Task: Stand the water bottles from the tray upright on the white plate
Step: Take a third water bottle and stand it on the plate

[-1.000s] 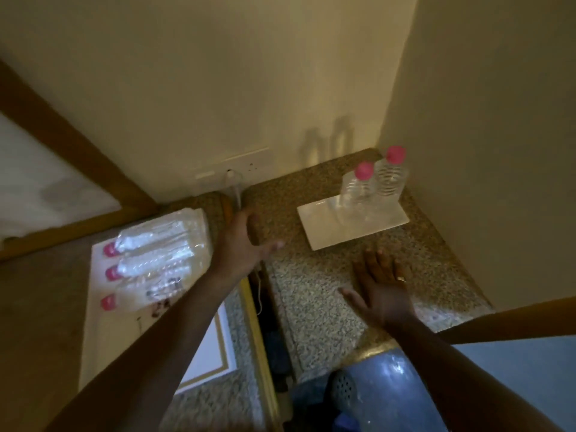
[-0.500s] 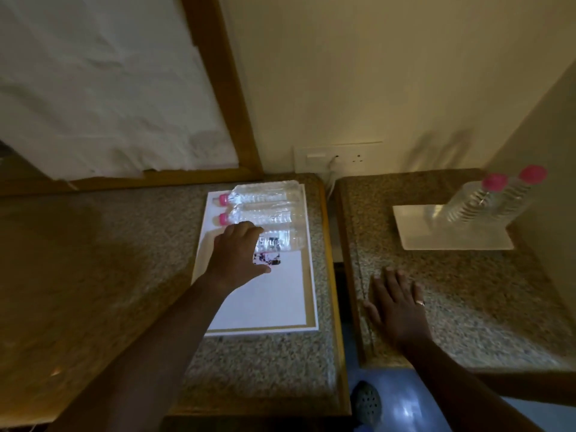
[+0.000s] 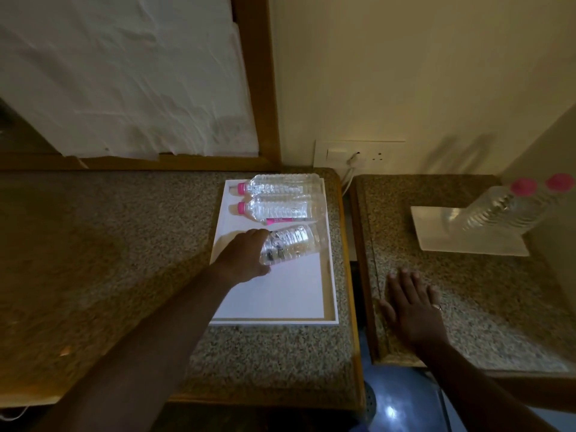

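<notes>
A white tray (image 3: 280,294) lies on the left granite counter. Two clear water bottles with pink caps lie flat at its far end, one (image 3: 280,184) behind the other (image 3: 280,208). My left hand (image 3: 244,258) grips the cap end of a third bottle (image 3: 293,246), which tilts off the tray floor. On the right counter a white plate (image 3: 436,235) carries two upright pink-capped bottles (image 3: 498,210) (image 3: 539,207). My right hand (image 3: 411,304) rests flat on that counter, fingers spread, holding nothing.
A gap (image 3: 353,244) separates the two granite counters, with blue floor below. A wall socket (image 3: 358,154) with a cable sits behind the gap. A wood-framed panel (image 3: 261,88) rises behind the left counter. A wall closes the right side.
My view has swung left toward the tray. My left hand reached the nearest bottle, closed on it and raised it off the tray. My right hand stayed flat on the right counter.
</notes>
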Motion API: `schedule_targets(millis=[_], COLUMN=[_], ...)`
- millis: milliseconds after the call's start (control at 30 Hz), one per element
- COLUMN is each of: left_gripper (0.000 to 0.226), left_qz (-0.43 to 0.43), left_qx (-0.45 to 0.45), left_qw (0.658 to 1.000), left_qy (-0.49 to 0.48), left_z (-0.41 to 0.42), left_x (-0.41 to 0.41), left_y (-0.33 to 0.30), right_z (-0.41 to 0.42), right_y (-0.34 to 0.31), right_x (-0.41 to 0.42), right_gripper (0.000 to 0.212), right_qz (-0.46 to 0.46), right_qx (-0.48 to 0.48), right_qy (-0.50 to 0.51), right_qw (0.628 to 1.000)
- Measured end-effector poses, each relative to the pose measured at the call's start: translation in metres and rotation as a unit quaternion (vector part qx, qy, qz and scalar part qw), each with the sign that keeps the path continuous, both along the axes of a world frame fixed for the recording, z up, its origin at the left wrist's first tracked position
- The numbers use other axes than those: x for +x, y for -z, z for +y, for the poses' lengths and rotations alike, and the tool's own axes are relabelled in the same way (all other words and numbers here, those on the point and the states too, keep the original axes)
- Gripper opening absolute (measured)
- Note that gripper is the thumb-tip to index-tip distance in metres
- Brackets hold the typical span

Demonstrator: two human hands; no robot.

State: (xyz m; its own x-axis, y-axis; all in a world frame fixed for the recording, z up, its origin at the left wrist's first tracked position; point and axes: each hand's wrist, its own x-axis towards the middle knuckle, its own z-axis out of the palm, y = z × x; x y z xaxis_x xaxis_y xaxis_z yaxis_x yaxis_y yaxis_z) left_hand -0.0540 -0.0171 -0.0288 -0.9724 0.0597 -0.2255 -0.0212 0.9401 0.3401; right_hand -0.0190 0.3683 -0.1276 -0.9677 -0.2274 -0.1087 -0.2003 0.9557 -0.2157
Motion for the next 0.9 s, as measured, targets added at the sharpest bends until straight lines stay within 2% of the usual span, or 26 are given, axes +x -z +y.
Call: schedule_targets(millis=[100, 233, 467, 567, 633, 767, 900], left_gripper=[0.089, 0.089, 0.094, 0.097, 0.095, 0.088, 0.069], left_qz=[-0.030, -0.038, 0.073, 0.082, 0.097, 0.132, 0.143], left_qx=[0.028, 0.039, 0.103, 0.150, 0.208, 0.339, 0.362], left_qw=[0.999, 0.999, 0.992, 0.985, 0.973, 0.928, 0.920], left_qy=[0.006, -0.007, 0.016, 0.011, -0.022, -0.084, -0.052], left_z=[-0.008, -0.009, 0.004, 0.016, 0.021, 0.044, 0.077], left_x=[0.015, 0.022, 0.001, -0.010, -0.011, -0.004, -0.005], left_y=[-0.002, -0.015, -0.084, -0.097, -0.095, -0.079, -0.067], right_z=[0.000, 0.001, 0.003, 0.003, 0.003, 0.002, 0.003], right_y=[0.001, 0.004, 0.009, 0.009, 0.007, 0.007, 0.007], right_x=[0.001, 0.003, 0.001, 0.001, 0.000, 0.001, 0.001], right_gripper=[0.076, 0.076, 0.071, 0.072, 0.072, 0.070, 0.070], right_qz=[0.002, 0.007, 0.018, 0.023, 0.025, 0.031, 0.027], right_qx=[0.001, 0.000, 0.013, 0.014, 0.009, 0.005, 0.007], right_qy=[0.001, 0.003, 0.003, 0.001, 0.002, 0.000, 0.000], right_qw=[1.000, 1.000, 1.000, 1.000, 1.000, 0.999, 1.000])
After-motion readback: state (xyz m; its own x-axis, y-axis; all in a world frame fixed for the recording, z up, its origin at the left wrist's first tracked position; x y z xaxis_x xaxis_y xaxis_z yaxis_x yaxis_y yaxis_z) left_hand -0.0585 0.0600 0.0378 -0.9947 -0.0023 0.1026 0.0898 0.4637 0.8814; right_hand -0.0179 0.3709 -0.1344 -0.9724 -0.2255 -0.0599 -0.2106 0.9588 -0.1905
